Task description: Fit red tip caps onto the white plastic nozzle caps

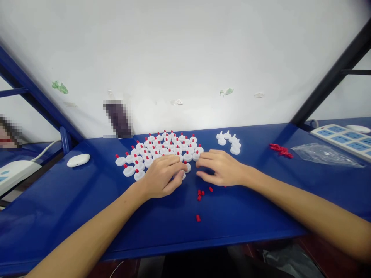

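Note:
On the blue table (246, 216) lies a cluster of several white round caps with red plugs (162, 148). My left hand (164, 175) rests at the cluster's near edge, fingers curled around a white cap (182, 174). My right hand (222, 168) lies just right of it, fingers bent downward and pinched toward the cluster; what they hold is hidden. A few loose red plugs (201, 194) lie on the table below my hands. A small group of plain white caps (230, 142) sits behind my right hand.
A pile of red plugs (281, 150) and a clear plastic bag (324, 154) lie at the right, with a white power strip (342, 141) beyond. A white oval object (78, 160) sits at the left. A white wall (185, 58) stands behind the table.

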A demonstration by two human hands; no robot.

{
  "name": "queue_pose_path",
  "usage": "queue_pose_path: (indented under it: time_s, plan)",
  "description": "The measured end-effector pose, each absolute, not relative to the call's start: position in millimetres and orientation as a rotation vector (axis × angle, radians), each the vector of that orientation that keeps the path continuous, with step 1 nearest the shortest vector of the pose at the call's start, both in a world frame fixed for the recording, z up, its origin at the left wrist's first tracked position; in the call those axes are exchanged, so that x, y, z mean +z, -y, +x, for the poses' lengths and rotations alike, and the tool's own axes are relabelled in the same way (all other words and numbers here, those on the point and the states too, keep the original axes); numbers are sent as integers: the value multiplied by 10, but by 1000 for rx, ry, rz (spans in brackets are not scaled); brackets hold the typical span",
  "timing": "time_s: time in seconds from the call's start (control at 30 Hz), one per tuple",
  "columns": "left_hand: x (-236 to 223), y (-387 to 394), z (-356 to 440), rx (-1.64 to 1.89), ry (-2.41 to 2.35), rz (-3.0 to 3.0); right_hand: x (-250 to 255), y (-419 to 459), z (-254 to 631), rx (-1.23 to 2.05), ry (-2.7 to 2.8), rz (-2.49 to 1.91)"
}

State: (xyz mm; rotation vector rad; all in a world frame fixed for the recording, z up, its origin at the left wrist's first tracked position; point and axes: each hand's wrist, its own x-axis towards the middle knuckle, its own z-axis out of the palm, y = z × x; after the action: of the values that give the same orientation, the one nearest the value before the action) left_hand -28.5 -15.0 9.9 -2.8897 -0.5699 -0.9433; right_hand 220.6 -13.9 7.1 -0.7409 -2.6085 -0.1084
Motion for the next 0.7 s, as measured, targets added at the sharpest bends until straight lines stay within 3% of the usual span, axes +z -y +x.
queue_pose_path:
  time_s: [0.27, 0.57, 0.7]
  plan:
    - [117, 66, -351, -760, 600, -2831, 40, -225, 2564, -520, 2289, -1496]
    - [59, -18, -401, -691, 633, -2746, -3, -284, 2615, -566, 2206, -1846]
    - [38, -87, -446, -695, 667, -2740, 31, -244, 2574, -435, 2286, -1759]
